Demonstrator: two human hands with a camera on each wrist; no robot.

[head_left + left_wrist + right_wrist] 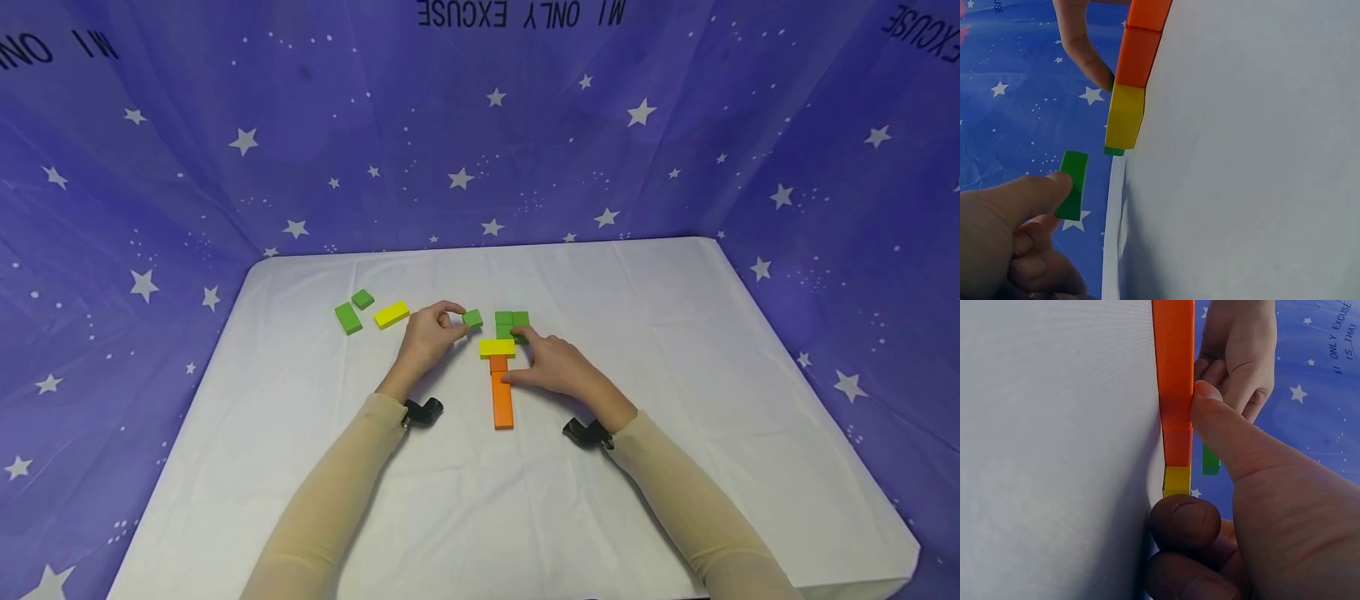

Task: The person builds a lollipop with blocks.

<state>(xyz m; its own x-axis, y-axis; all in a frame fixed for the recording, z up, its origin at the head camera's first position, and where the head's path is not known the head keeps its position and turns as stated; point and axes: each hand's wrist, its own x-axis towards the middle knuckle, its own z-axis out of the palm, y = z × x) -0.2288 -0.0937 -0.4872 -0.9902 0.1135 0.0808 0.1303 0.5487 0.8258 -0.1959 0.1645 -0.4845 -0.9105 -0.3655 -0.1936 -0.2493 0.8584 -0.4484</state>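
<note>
My left hand pinches a small green block between thumb and fingertips, held just left of the arrangement. In the left wrist view this green block shows edge-on under the thumb. My right hand lies along the right side of the arrangement, its thumb at the long orange block and its index finger at the green blocks. Between them, a yellow block lies crosswise above a short orange block. The right fingertips partly cover the green group.
To the left on the white table lie a loose yellow block, a longer green block and a small green block. A purple star-patterned cloth hangs behind the table and at both sides.
</note>
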